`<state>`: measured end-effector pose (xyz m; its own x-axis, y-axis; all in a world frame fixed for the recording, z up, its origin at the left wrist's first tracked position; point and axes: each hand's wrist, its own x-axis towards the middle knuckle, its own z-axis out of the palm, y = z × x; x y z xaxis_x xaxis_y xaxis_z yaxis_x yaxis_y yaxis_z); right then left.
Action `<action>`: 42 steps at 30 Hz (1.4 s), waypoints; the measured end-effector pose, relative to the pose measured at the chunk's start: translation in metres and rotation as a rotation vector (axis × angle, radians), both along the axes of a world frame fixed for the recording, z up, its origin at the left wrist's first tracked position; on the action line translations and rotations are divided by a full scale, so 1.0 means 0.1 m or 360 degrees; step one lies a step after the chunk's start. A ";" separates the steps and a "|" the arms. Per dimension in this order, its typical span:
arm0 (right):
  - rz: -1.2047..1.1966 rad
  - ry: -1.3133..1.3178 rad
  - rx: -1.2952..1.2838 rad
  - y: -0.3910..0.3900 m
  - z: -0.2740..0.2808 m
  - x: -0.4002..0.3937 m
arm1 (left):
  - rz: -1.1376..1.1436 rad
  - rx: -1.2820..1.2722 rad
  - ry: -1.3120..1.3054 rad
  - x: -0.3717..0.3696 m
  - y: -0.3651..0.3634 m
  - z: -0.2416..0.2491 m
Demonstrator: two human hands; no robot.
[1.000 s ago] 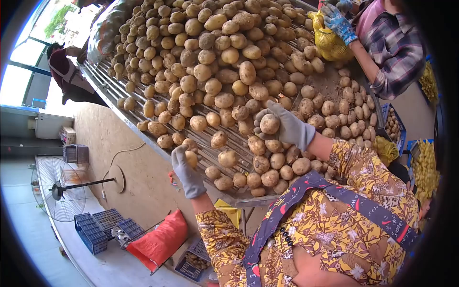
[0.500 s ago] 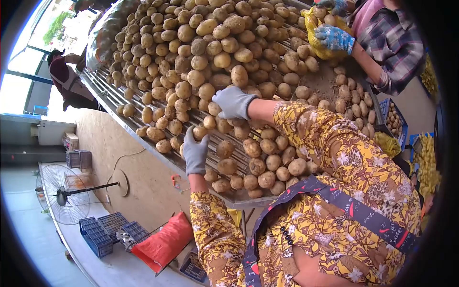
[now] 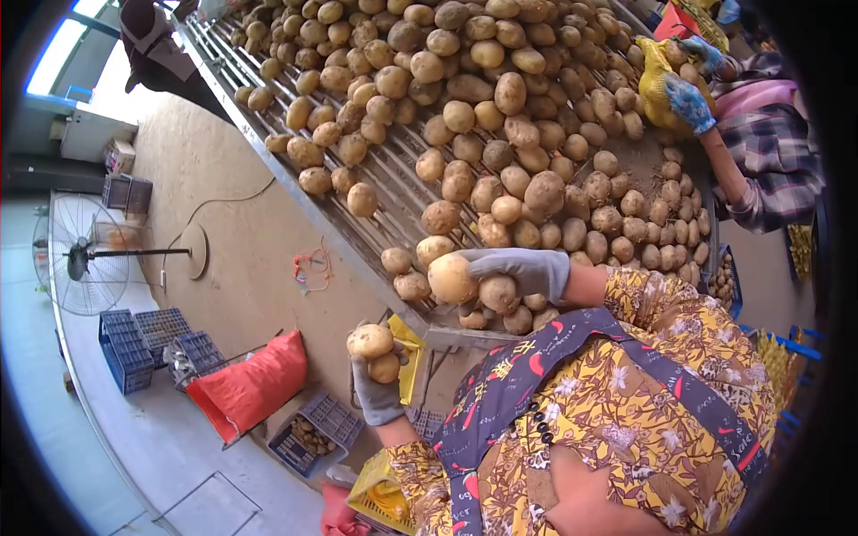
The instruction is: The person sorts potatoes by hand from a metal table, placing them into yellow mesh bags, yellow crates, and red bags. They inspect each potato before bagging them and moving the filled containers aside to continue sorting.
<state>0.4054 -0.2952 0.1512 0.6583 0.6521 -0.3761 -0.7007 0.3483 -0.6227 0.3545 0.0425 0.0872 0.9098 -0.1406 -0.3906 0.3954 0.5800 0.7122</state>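
Potatoes (image 3: 465, 89) lie heaped over a slatted metal table (image 3: 402, 134). My left hand (image 3: 377, 393), in a grey glove, is off the table's near edge, its fingers round two potatoes (image 3: 369, 341). Above the table's near corner is my right hand (image 3: 527, 266), also gloved in grey. It holds a large pale potato (image 3: 452, 279), and a browner potato (image 3: 498, 293) sits under its fingers. More potatoes lie just below and beside this hand.
Across the table a co-worker's blue-gloved hands (image 3: 690, 103) hold a yellow net bag (image 3: 659, 89) with potatoes. Another person (image 3: 161, 54) stands at the upper left. A fan (image 3: 79, 259), blue crates (image 3: 125, 350), a red sack (image 3: 250, 386) and a yellow crate (image 3: 380, 491) are on the left.
My left hand has moved off the table, down in view, and now holds two potatoes. My right hand has moved down toward the near corner with potatoes in its grasp. The view has shifted.
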 end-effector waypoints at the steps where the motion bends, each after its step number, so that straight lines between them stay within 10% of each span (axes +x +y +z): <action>1: 0.0049 0.0052 0.0199 0.21 -0.18 -0.06 | 0.0013 0.0014 0.0005 -0.17 0.13 -0.06; 3: 0.0375 0.0529 -0.0015 0.48 -0.14 -0.09 | 0.0143 0.0020 0.0129 -0.49 0.40 -0.16; 11: 0.0731 0.0167 -0.0465 1.64 -0.46 -0.23 | 0.0418 0.0269 0.0641 -1.12 0.96 -0.23; 13: 0.0664 -0.1663 -0.0580 1.51 -0.85 -0.32 | 0.0490 0.0389 0.0720 -1.02 0.86 -0.16; 15: 0.0625 -0.0062 -0.0546 1.35 -0.31 -0.11 | 0.0574 0.0586 0.0613 -1.11 0.89 -0.27; 19: -0.0127 -0.0924 -0.1012 0.68 -0.42 -0.01 | 0.0589 0.1266 0.0448 -0.76 0.83 -0.26; 24: -0.0556 -0.1868 -0.2170 -0.18 -0.41 0.00 | 0.0368 0.1569 -0.0306 0.39 -0.05 0.08; 29: -0.0168 -0.2225 -0.2495 -0.22 -0.72 -0.23 | -0.0293 0.2186 -0.1391 1.64 -1.28 0.28; 34: -0.0350 -0.2216 -0.2403 -0.18 -0.82 -0.24 | -0.0693 0.2468 -0.1596 2.18 -2.27 -0.08; 38: -0.0293 -0.2246 -0.2312 -0.23 -0.74 -0.21 | -0.0737 0.2027 -0.1190 2.33 -2.21 -0.18; 39: -0.0271 -0.2257 -0.2287 -0.23 -0.73 -0.21 | -0.0694 0.1189 -0.0677 2.26 -2.10 -0.08; 42: -0.0583 -0.2008 -0.1663 -0.40 -0.64 -0.13 | -0.0394 0.0444 -0.0340 2.08 -1.53 0.00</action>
<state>0.3927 -0.3350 0.0877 0.9154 0.2350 0.3267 0.4025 -0.5290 -0.7471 0.5623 -0.1109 0.0872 0.9264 -0.2807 -0.2509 0.3249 0.2595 0.9094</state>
